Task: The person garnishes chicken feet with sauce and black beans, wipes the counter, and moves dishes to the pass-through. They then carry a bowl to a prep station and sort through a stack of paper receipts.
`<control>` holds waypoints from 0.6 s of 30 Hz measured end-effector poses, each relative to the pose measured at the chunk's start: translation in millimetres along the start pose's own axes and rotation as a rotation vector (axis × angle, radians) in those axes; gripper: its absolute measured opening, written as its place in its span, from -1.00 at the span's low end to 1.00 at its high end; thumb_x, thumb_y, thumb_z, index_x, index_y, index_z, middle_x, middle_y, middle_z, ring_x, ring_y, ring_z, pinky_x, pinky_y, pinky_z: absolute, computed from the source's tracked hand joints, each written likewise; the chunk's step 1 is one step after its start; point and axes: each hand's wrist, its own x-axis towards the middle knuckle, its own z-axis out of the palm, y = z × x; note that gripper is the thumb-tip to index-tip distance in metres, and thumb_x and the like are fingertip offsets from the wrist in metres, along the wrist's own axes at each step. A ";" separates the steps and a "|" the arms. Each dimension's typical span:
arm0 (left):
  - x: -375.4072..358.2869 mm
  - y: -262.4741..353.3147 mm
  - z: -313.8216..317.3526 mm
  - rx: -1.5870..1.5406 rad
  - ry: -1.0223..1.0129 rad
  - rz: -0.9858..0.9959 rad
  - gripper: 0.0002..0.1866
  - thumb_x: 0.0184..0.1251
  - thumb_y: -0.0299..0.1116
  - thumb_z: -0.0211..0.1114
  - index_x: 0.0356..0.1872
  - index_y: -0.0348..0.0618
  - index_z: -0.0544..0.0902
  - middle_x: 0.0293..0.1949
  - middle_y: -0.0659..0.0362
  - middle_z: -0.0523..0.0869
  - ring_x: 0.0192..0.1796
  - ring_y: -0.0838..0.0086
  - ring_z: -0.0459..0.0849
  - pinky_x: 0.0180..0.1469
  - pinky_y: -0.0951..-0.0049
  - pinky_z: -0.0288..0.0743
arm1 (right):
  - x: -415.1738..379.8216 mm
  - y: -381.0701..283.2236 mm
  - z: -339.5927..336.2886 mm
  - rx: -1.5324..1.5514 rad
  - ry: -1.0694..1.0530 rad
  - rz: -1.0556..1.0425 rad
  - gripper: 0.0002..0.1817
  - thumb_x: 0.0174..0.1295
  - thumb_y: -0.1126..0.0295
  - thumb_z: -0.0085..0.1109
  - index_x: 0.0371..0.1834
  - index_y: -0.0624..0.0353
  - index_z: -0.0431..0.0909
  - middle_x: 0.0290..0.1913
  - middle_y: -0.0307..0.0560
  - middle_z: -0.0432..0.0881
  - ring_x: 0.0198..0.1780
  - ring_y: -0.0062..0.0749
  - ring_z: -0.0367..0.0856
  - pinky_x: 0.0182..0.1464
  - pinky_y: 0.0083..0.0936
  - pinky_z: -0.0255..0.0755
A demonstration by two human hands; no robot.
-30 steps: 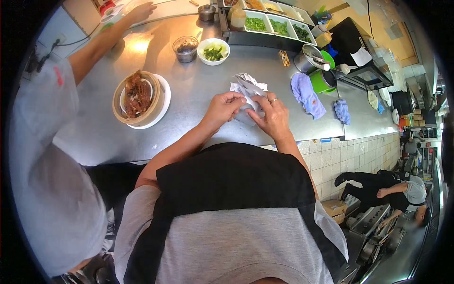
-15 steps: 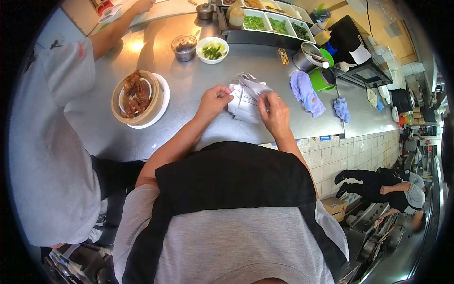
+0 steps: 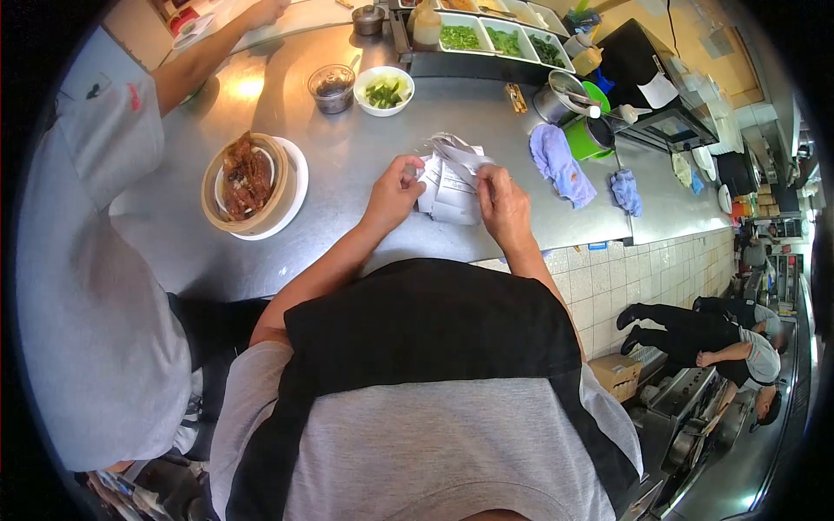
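Observation:
Several white printed receipts (image 3: 453,198) lie in a loose stack over the steel counter, their upper ends curled over. My right hand (image 3: 506,205) pinches the raised right edge of the upper slips between thumb and fingers. At the stack's left edge, my left hand (image 3: 393,196) has its thumb and forefinger bent together on the paper. Left of my hands, a bamboo steamer (image 3: 280,207) with chicken feet (image 3: 247,178) in a small dish rests on a white plate (image 3: 300,187). Beyond the receipts stands a white bowl (image 3: 365,97) of cut green vegetables.
A glass bowl (image 3: 332,89) and a small lidded pot (image 3: 368,21) stand farther back. Topping trays (image 3: 508,41) line the far edge. Purple cloths (image 3: 560,165) and a green container (image 3: 584,139) are at right. A co-worker's arm (image 3: 204,56) reaches across at left.
My left thumb and forefinger have shifted slightly at the receipts' edge. My right hand keeps hold of the raised slips, nearly in place. The view has shifted a little.

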 end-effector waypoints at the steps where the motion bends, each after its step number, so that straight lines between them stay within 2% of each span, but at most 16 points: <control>1: -0.6 -1.5 0.5 0.002 -0.018 0.007 -0.70 0.20 -0.55 0.24 -0.04 -0.15 0.46 -0.47 0.32 0.52 -0.42 0.70 0.44 -0.35 0.67 0.30 | -1.7 1.2 -0.7 -0.044 -0.016 -0.029 -0.81 0.07 0.59 0.16 -0.27 0.10 0.45 -0.31 -0.06 0.59 -0.44 -0.17 0.60 -0.41 -0.33 0.47; 6: -6.8 1.1 3.2 0.014 -0.080 -0.022 -0.77 0.21 -0.52 0.26 -0.11 -0.18 0.49 -0.47 0.33 0.55 -0.44 0.72 0.46 -0.39 0.67 0.32 | -7.4 10.3 -1.2 -0.165 -0.057 -0.187 -0.74 0.01 0.56 0.22 -0.21 0.02 0.55 -0.09 0.02 0.53 -0.32 -0.09 0.61 -0.36 -0.25 0.49; 9: -10.0 7.9 4.0 -0.037 -0.086 -0.018 -0.78 0.20 -0.50 0.27 -0.14 -0.17 0.51 -0.47 0.33 0.57 -0.46 0.72 0.46 -0.43 0.66 0.32 | -5.2 -3.7 -7.0 -0.098 -0.046 -0.145 -0.72 -0.02 0.45 0.31 -0.19 0.02 0.59 -0.04 0.03 0.51 -0.23 -0.06 0.60 -0.29 -0.24 0.48; 12: -11.9 15.3 5.2 -0.040 -0.069 -0.043 -0.78 0.20 -0.49 0.28 -0.14 -0.17 0.51 -0.47 0.33 0.57 -0.47 0.72 0.46 -0.44 0.66 0.32 | -3.0 -14.5 -14.3 -0.179 -0.098 -0.143 -0.68 -0.07 0.31 0.39 -0.20 0.05 0.61 -0.04 0.02 0.52 -0.10 -0.12 0.57 -0.17 -0.25 0.45; 15: -12.2 16.3 6.0 -0.049 -0.070 -0.027 -0.77 0.17 -0.50 0.27 -0.16 -0.23 0.49 -0.50 0.22 0.60 -0.45 0.62 0.54 -0.39 0.60 0.39 | -4.3 -15.2 -12.2 -0.220 -0.071 -0.177 -0.69 -0.09 0.30 0.42 -0.22 0.03 0.61 -0.04 0.03 0.51 -0.14 -0.09 0.56 -0.18 -0.27 0.45; 18: -11.2 6.4 7.7 -0.071 -0.068 -0.016 -0.80 0.16 -0.51 0.27 -0.21 -0.24 0.49 -0.51 0.23 0.59 -0.46 0.62 0.54 -0.43 0.59 0.40 | -8.2 -7.4 -5.4 -0.153 -0.046 -0.082 -0.71 -0.06 0.31 0.40 -0.23 0.03 0.61 -0.07 0.01 0.51 -0.17 -0.09 0.56 -0.19 -0.26 0.45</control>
